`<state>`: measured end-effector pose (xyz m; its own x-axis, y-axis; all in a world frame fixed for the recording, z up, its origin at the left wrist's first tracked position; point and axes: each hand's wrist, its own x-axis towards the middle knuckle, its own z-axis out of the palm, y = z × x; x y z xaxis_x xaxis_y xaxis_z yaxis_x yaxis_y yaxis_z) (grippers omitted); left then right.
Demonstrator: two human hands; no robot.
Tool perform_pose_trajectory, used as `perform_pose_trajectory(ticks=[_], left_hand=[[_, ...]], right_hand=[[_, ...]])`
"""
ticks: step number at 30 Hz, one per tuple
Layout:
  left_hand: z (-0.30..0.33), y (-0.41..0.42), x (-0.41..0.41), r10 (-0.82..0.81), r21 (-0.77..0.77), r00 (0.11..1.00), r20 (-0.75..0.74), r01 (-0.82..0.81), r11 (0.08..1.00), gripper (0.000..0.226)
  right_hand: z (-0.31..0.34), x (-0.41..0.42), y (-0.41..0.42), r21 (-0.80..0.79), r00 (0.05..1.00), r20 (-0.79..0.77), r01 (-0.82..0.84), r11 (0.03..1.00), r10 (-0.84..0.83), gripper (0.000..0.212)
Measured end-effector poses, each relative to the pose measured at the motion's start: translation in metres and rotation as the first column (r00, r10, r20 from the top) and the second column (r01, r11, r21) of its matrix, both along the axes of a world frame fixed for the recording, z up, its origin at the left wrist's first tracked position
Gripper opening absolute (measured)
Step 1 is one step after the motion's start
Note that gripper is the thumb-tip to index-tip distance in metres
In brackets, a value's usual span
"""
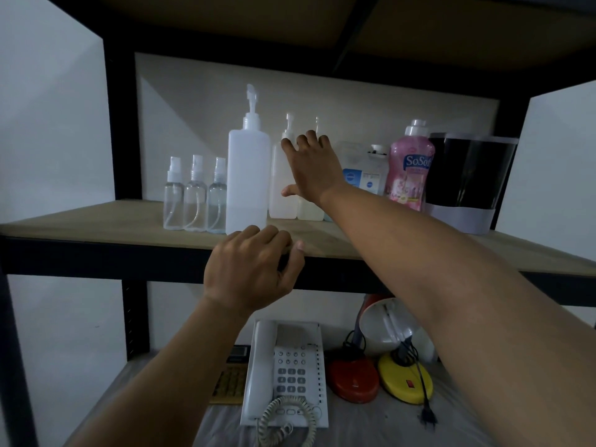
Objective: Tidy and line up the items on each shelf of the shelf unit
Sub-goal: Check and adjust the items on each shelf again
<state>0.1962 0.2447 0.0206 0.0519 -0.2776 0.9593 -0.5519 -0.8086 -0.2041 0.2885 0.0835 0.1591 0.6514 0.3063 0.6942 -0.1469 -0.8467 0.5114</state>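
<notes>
On the wooden shelf [96,221] stand three small clear spray bottles [195,195], a tall white pump bottle [248,182], two smaller pump bottles [282,198] behind it, a jug with a blue label [364,172], a pink SoSoft bottle [409,169] and a black and white container [467,182]. My right hand [312,169] reaches in with fingers spread in front of the two smaller pump bottles, holding nothing. My left hand [251,272] hovers at the shelf's front edge, fingers loosely curled and empty.
The lower shelf holds a white desk telephone [287,372], a calculator [229,382], and two desk lamps with a red base [353,379] and a yellow base [403,379], with a loose plug. Black posts [119,124] frame the unit.
</notes>
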Motion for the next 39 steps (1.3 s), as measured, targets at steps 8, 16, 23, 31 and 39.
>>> perform_pose_trajectory(ticks=[8, 16, 23, 31, 39], left_hand=[[0.0, 0.0, 0.001, -0.01, 0.004, 1.0, -0.005, 0.01, 1.0, 0.045], [0.0, 0.0, 0.001, -0.013, 0.003, 1.0, -0.012, 0.013, 1.0, 0.046], [0.001, 0.0, -0.002, -0.008, 0.006, 1.0, -0.027, 0.008, 1.0, 0.044], [0.007, 0.003, -0.012, -0.036, 0.0, 0.996, -0.087, 0.037, 0.999, 0.043], [0.001, 0.029, -0.009, -0.08, 0.088, 0.991, -0.112, 0.09, 0.992, 0.038]], right_hand=[[0.01, -0.001, -0.003, 0.024, 0.998, -0.055, -0.04, 0.999, 0.041, 0.089], [0.019, -0.015, -0.005, 0.044, 0.994, -0.09, -0.061, 0.997, 0.065, 0.089], [0.013, -0.047, -0.016, 0.216, 0.982, -0.094, -0.143, 0.966, 0.166, 0.058], [0.011, -0.102, 0.0, 0.44, 0.917, 0.012, -0.363, 0.821, 0.399, 0.067], [0.02, -0.12, 0.066, 0.229, 0.925, -0.098, -0.339, 0.912, 0.368, 0.102]])
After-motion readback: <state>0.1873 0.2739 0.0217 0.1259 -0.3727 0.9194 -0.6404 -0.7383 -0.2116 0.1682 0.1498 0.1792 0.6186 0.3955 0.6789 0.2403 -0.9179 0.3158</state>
